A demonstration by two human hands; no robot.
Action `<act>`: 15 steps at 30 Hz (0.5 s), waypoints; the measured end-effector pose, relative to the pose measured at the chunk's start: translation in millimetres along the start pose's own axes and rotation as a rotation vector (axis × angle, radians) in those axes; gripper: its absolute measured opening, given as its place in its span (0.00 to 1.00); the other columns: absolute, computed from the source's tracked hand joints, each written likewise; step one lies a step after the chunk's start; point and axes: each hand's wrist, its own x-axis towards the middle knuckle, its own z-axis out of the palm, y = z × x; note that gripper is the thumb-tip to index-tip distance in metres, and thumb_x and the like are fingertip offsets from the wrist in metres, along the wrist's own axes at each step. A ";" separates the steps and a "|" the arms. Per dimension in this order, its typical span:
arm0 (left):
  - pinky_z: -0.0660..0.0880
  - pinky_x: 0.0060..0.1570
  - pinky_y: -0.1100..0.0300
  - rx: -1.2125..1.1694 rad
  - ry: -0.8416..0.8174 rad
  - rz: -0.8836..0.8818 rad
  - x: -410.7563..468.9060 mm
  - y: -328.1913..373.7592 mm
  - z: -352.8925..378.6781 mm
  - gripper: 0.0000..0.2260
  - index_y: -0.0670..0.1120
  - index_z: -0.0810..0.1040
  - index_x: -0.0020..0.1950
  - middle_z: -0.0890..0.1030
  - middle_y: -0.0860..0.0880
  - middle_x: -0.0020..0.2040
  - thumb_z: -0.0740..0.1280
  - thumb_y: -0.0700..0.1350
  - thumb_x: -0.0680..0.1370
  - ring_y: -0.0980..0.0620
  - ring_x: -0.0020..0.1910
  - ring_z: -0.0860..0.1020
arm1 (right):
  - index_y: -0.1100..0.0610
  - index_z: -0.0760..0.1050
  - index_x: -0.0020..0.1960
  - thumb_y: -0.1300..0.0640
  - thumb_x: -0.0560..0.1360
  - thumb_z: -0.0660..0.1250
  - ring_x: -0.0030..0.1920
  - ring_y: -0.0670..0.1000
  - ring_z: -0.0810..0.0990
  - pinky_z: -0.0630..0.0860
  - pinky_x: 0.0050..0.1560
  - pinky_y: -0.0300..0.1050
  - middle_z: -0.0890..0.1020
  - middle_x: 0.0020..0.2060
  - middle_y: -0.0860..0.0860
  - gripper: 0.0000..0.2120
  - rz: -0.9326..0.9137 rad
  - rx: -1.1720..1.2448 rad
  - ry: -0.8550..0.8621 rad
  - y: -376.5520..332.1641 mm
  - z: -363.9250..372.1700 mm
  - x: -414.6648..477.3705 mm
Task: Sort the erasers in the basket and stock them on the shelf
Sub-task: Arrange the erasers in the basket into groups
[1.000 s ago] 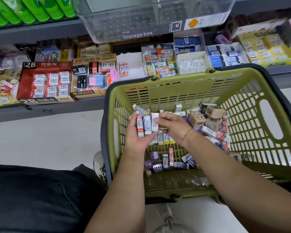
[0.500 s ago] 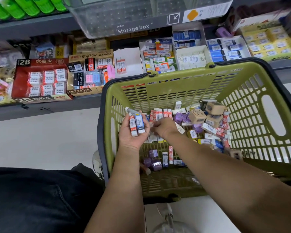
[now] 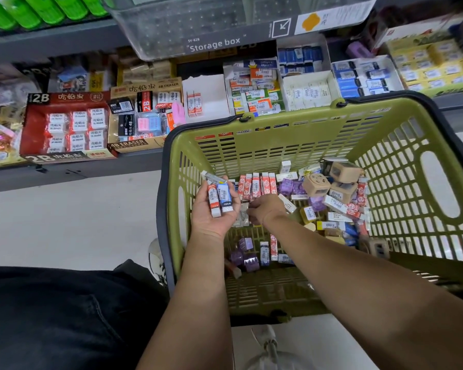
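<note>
The right hand [image 3: 265, 209] reaches into the green basket [image 3: 278, 140], fingers curled out of view, so whether they pinch anything cannot be told; a blurred white packet [image 3: 242, 216] lies beside them. The left hand [image 3: 211, 218] grips a few erasers [image 3: 219, 200] over the basket's left side. Loose erasers [image 3: 257, 184] heap at the far wall. Beyond, the shelf [image 3: 72, 170] carries eraser cartons [image 3: 64, 124] under a clear storage box [image 3: 198, 22], cut off above.

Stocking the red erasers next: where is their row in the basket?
Head view: the row lies by the basket's far wall, just beyond the right hand, beside the purple erasers.
</note>
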 end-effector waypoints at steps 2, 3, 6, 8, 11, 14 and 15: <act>0.73 0.40 0.62 -0.010 0.006 -0.002 -0.5 -0.1 -0.1 0.17 0.39 0.73 0.61 0.78 0.43 0.44 0.63 0.51 0.79 0.50 0.40 0.76 | 0.62 0.80 0.52 0.57 0.74 0.69 0.48 0.54 0.82 0.79 0.51 0.46 0.84 0.47 0.57 0.10 -0.051 -0.079 0.032 -2.1 0.2 -0.9; 0.73 0.39 0.62 -0.010 0.008 -0.001 -0.5 -0.1 -0.2 0.18 0.40 0.72 0.62 0.78 0.43 0.44 0.63 0.51 0.79 0.50 0.40 0.76 | 0.60 0.79 0.52 0.57 0.74 0.69 0.47 0.54 0.82 0.78 0.48 0.44 0.83 0.47 0.55 0.10 -0.080 -0.101 0.074 -3.3 -1.3 -0.8; 0.75 0.37 0.62 -0.002 0.014 0.022 0.5 -0.4 0.6 0.22 0.42 0.70 0.69 0.77 0.44 0.47 0.63 0.51 0.79 0.50 0.41 0.76 | 0.53 0.74 0.58 0.55 0.75 0.67 0.45 0.53 0.79 0.73 0.43 0.42 0.82 0.47 0.52 0.12 -0.244 -0.089 0.170 -8.6 -4.7 2.6; 0.76 0.35 0.61 -0.008 0.014 0.036 1.5 -0.8 0.8 0.23 0.43 0.68 0.72 0.77 0.45 0.49 0.63 0.51 0.79 0.50 0.42 0.76 | 0.49 0.70 0.67 0.56 0.76 0.65 0.50 0.56 0.80 0.76 0.47 0.44 0.81 0.54 0.54 0.19 -0.371 -0.145 0.064 -14.7 -5.3 9.1; 0.76 0.33 0.62 0.003 0.003 0.028 2.1 -0.9 0.3 0.22 0.43 0.69 0.70 0.78 0.45 0.47 0.62 0.51 0.79 0.50 0.41 0.77 | 0.46 0.69 0.70 0.56 0.78 0.62 0.51 0.55 0.80 0.78 0.53 0.48 0.79 0.59 0.54 0.20 -0.420 -0.284 -0.085 -19.5 -9.0 18.3; 0.75 0.34 0.61 0.013 0.001 0.018 2.3 -0.3 0.0 0.19 0.43 0.70 0.65 0.78 0.45 0.46 0.63 0.52 0.79 0.50 0.41 0.76 | 0.46 0.70 0.69 0.54 0.80 0.57 0.45 0.54 0.80 0.78 0.47 0.46 0.80 0.58 0.54 0.18 -0.456 -0.379 -0.088 -19.2 -15.6 23.9; 0.75 0.36 0.61 0.015 0.005 0.018 2.6 -0.2 -0.3 0.19 0.42 0.70 0.65 0.78 0.45 0.46 0.63 0.52 0.79 0.50 0.41 0.76 | 0.47 0.71 0.68 0.53 0.81 0.56 0.47 0.54 0.80 0.77 0.46 0.44 0.80 0.58 0.54 0.17 -0.469 -0.417 -0.074 -18.4 -18.2 24.8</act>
